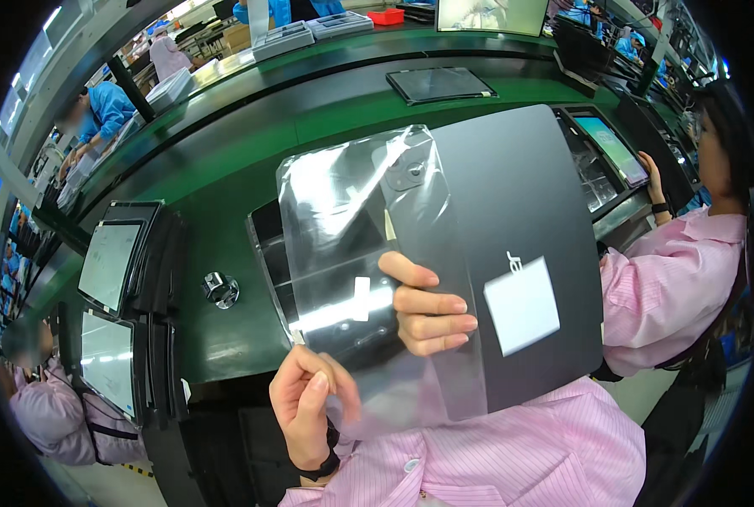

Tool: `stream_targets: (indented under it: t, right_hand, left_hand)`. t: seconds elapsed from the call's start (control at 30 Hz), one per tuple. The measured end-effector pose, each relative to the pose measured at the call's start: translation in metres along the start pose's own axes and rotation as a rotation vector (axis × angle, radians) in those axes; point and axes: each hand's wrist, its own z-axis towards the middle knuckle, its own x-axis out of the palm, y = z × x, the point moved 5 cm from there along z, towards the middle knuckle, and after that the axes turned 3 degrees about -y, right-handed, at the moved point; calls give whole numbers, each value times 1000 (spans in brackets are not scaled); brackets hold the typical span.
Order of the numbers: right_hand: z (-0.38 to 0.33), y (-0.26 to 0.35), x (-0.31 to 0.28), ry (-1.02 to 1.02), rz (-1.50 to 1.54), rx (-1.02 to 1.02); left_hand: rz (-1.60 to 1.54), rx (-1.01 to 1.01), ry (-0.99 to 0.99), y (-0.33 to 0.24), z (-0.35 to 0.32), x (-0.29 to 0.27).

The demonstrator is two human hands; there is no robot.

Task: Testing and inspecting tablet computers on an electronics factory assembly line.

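A large dark grey tablet [525,203] is tilted up before me, its back with a camera block and a white square label [521,306] facing me. My right hand [432,313] reaches from behind it, fingers curled round its left edge. A clear plastic film [334,203] spreads over the tablet's left part and beyond. My left hand [309,406], with a black band at the wrist, pinches the film near its lower left corner. Whether the right fingers lie over or under the film I cannot tell. Behind the film, a dark tray [269,253] rests partly hidden on the bench.
Stacked dark trays with screens [111,266] stand at the left. Beside them on the green bench [216,338] sits a small shiny metal piece [220,290]. Another flat panel [440,84] lies at the back. A co-worker's hand [652,177] touches a lit tablet at the right.
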Motion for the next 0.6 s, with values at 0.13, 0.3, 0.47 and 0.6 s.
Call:
stream_targets:
  t: [0.13, 0.3, 0.47, 0.6]
  right_hand:
    - [2, -3, -5, 11, -36, -34]
    - [0, -1, -11, 71, -48, -112]
    - [-7, 9, -17, -96, -218, -154]
    - [-18, 31, -18, -334, -476, -346]
  left_hand:
    - [10, 15, -9, -1, -2, 1]
    - [-222, 75, 24, -22, -2, 13]
    - [-198, 150, 196, -47, 8, 35]
    - [4, 264, 280, -55, 16, 63]
